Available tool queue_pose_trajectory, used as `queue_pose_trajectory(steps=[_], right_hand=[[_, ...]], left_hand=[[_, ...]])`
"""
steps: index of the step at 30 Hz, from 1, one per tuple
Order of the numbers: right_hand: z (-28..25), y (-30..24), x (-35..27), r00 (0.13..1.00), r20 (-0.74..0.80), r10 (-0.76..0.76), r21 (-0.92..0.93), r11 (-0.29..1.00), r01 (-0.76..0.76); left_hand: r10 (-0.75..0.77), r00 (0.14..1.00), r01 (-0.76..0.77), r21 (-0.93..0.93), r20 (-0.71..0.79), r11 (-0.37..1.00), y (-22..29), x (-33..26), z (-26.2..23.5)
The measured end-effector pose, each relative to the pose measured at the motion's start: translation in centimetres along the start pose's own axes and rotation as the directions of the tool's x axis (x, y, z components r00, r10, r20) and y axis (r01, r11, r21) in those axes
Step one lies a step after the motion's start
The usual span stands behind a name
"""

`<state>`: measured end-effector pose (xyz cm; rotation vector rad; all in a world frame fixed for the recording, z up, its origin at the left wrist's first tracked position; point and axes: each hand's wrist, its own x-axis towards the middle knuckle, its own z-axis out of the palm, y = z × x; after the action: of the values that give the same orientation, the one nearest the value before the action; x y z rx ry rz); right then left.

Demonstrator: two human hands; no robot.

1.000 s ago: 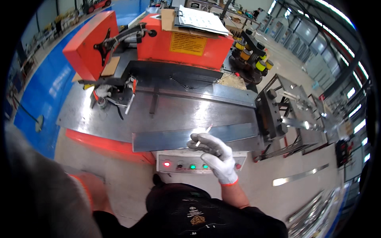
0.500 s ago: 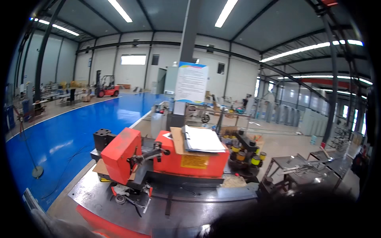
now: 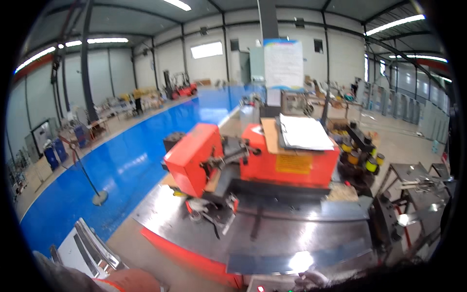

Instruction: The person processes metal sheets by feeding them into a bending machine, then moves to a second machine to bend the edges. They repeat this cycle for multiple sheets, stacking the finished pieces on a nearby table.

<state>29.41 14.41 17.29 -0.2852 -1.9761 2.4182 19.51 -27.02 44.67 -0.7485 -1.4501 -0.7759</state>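
One risk foremost: the flat metal strip (image 3: 265,263), lying along the near edge of the table (image 3: 170,231) just beyond the fingers of the right hand (image 3: 312,280), could slide or tip off; a careless knock from those fingers would be the likely cause. Second risk: an unintended press on the control panel (image 3: 275,282), just beside the same fingers, should they drop unwatched.

Hands, two. Right: blurred, partly cut off by the lower rim; whether its fingers are spread, closed or holding anything cannot be told. Left hand (image 3: 56,273): at the lower-left rim, well apart from the strip; finger state likewise cannot be told.

Flat metal strip, one. Table, one. Control panel, one, with a red lamp (image 3: 260,289) left of the right fingers.

Orange housings, two: left housing (image 3: 192,158) and right housing (image 3: 265,165), both well beyond the right fingers.

Clipboard (image 3: 306,134), one, with papers, above the right housing. Yellow label (image 3: 294,164), one, on that housing's face.

Tools (image 3: 199,207), farther off and left of the right fingers: several, too blurred to count.
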Motion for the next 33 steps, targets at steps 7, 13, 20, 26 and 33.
queue_pose_trajectory(steps=[7,13,20,26,33], right_hand=[[-1.7,-2.5,-2.6,0.996,0.080,0.044,-0.208,0.978,-0.027],[0.8,-1.4,-2.6,0.999,0.033,-0.018,0.023,1.000,0.017],[1.8,-2.3,-1.4,0.997,-0.010,-0.075,0.120,0.990,0.076],[1.9,-1.5,-0.7,0.995,0.014,-0.101,0.203,0.975,0.096],[2.8,-1.5,0.3,0.989,0.130,-0.066,0.221,0.975,0.036]], left_hand=[[0.023,0.997,-0.014,0.123,-0.071,0.992,3.0,1.4,-3.8],[0.009,0.999,0.000,0.234,-0.037,0.972,3.6,1.3,-5.9],[-0.014,1.000,0.018,0.272,-0.018,0.962,5.1,0.6,-6.9],[-0.022,1.000,0.026,0.247,-0.022,0.969,5.2,-0.3,-5.9],[-0.059,0.998,0.055,0.227,0.014,0.972,6.0,-0.9,-5.8]])
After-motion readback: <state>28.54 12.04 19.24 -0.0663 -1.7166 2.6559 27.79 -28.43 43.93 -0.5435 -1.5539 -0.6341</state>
